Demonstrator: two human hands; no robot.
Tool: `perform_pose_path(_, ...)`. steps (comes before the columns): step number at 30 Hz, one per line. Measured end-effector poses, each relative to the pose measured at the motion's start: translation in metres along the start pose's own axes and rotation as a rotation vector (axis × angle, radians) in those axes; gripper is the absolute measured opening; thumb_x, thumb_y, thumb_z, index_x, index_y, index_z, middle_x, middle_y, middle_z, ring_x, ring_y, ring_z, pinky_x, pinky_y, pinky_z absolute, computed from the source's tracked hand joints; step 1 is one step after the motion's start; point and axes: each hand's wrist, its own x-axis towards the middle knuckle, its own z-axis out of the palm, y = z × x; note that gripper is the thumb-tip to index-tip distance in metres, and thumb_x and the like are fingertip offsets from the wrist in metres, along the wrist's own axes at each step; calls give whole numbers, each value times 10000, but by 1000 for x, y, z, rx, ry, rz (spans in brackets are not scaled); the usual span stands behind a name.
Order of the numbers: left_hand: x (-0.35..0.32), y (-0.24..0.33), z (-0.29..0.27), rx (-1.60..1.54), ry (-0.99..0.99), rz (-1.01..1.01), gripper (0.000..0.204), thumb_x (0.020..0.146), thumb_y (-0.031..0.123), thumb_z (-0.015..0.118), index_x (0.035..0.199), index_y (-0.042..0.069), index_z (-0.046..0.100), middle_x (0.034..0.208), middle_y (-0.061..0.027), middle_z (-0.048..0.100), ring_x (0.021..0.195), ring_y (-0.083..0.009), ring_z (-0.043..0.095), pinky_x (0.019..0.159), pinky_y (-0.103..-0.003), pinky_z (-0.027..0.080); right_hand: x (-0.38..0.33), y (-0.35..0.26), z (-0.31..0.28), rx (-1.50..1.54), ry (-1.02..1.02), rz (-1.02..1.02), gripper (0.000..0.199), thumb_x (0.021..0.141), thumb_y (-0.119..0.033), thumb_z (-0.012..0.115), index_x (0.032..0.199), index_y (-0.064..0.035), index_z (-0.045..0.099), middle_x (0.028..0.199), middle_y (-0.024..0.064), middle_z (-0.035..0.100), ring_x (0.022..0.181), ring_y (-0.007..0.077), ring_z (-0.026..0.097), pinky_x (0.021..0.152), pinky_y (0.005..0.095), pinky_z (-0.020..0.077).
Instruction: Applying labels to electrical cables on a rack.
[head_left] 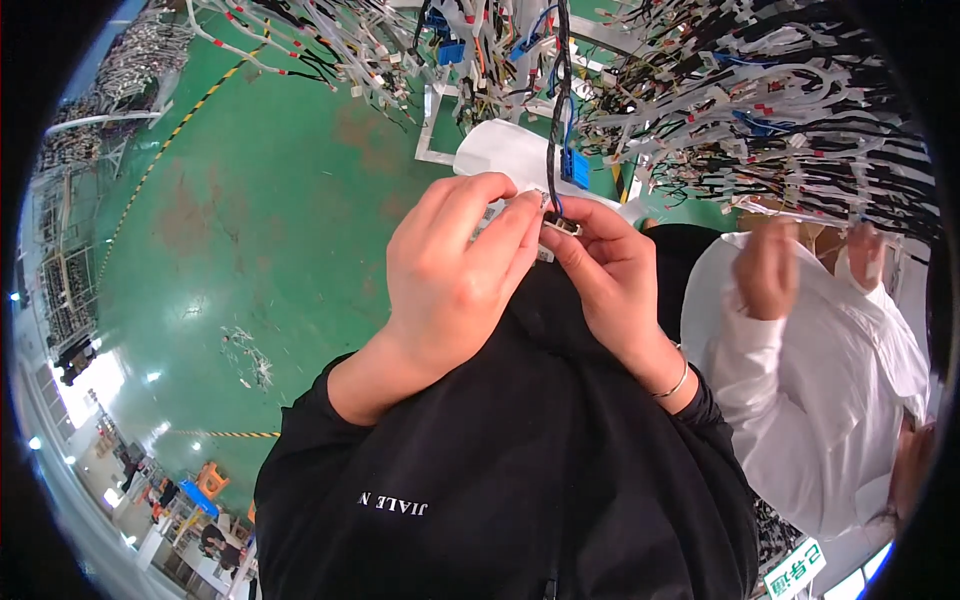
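Note:
A black-sleeved wire harness [552,150] hangs down from the rack to my hands. My right hand [615,275] is closed, pinching a small white connector [563,224] at the harness's lower end between thumb and fingers. Close beside it, my left hand [455,265] has its fingertips pinched together on a small white label [544,199] with dark printing, right against the harness. More printed white pieces show partly behind the left fingers, mostly hidden. A blue connector [575,168] hangs just above my right hand. Beyond my left fingers lies a white sheet [500,150].
Dense wire harnesses [740,100] hang on racks ahead and to the right. Close on my right, a person in white [810,370] has both hands raised near the harnesses. Green floor [250,200] with a yellow-black line [190,115] stretches left. An orange stool [212,480] stands far back left.

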Motion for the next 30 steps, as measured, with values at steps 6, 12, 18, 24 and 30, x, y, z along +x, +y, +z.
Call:
perform_pose_path(6, 0, -1, 1, 32, -30, 25, 228, 674, -21, 776, 885, 16, 696, 898, -66, 647, 783, -251, 636, 644, -347, 522, 3, 2, 4, -136, 43, -103, 249, 940, 3, 605, 1188, 31, 609, 941, -2, 664, 746, 11, 566, 614, 171, 436)
perform_pose_path(12, -1, -4, 2, 36, -2, 53, 232, 663, -24, 768, 873, 23, 681, 878, -67, 641, 776, -257, 635, 651, -353, 525, 2, -3, 5, -239, 44, -86, 252, 934, -2, 617, 1184, 22, 617, 935, 5, 667, 727, 17, 564, 598, 177, 434)
perform_pose_path(18, -1, -9, 0, -82, 7, -24, 184, 708, 30, 753, 876, 47, 680, 852, -50, 627, 764, -234, 626, 646, -335, 526, -1, -3, 9, -203, 31, -26, 246, 948, -30, 614, 1189, 19, 615, 904, -14, 671, 741, 9, 558, 605, 174, 435)
perform_pose_path(24, 3, -11, -16, -441, -236, -298, 171, 775, 8, 743, 943, 8, 716, 908, -82, 667, 822, -192, 658, 716, -294, 541, -9, -9, 0, -147, -29, -22, 236, 971, -50, 587, 1194, 22, 607, 915, 5, 693, 782, 7, 576, 635, 172, 442)
perform_pose_path(30, 16, -21, -21, -826, -512, -563, 125, 825, -1, 727, 946, -32, 728, 905, -73, 684, 788, -131, 669, 721, -244, 533, -15, -10, -9, -206, -125, -160, 224, 988, -36, 543, 1197, 20, 597, 974, 60, 716, 847, 44, 620, 697, 188, 473)
